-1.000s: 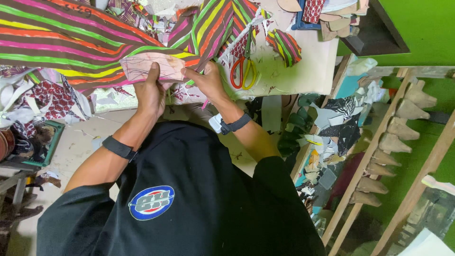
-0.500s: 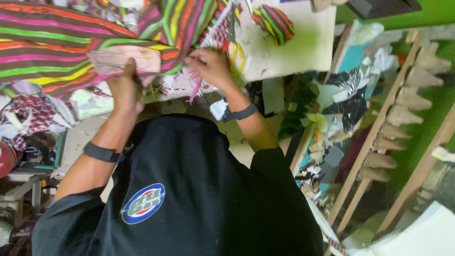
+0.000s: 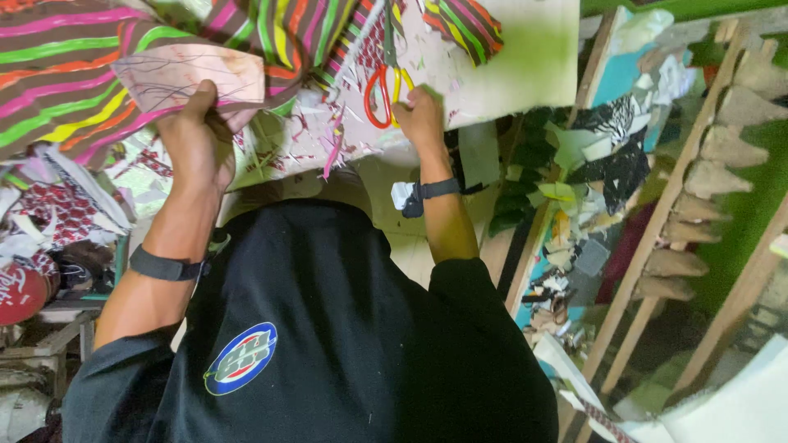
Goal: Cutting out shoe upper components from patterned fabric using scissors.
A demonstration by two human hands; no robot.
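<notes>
My left hand point(image 3: 197, 135) presses a pale pink paper pattern piece point(image 3: 189, 75) onto bright striped fabric point(image 3: 74, 74) spread over the worktable. My right hand point(image 3: 420, 115) has its fingers closed at the handles of a pair of scissors point(image 3: 386, 86) with orange and yellow handles, lying on the light tabletop point(image 3: 525, 57). Both wrists carry dark bands. A black shirt with a round badge fills the lower middle of the view.
Fabric scraps point(image 3: 591, 164) lie heaped beside the table at the right. A wooden rack point(image 3: 698, 189) holding pale shoe lasts stands against a green wall. More patterned cloth pieces point(image 3: 57, 213) and a red round object point(image 3: 20, 291) sit at the left.
My right hand has left the pattern piece and moved right to the scissors. My left hand stays on the pink pattern. The view has shifted slightly.
</notes>
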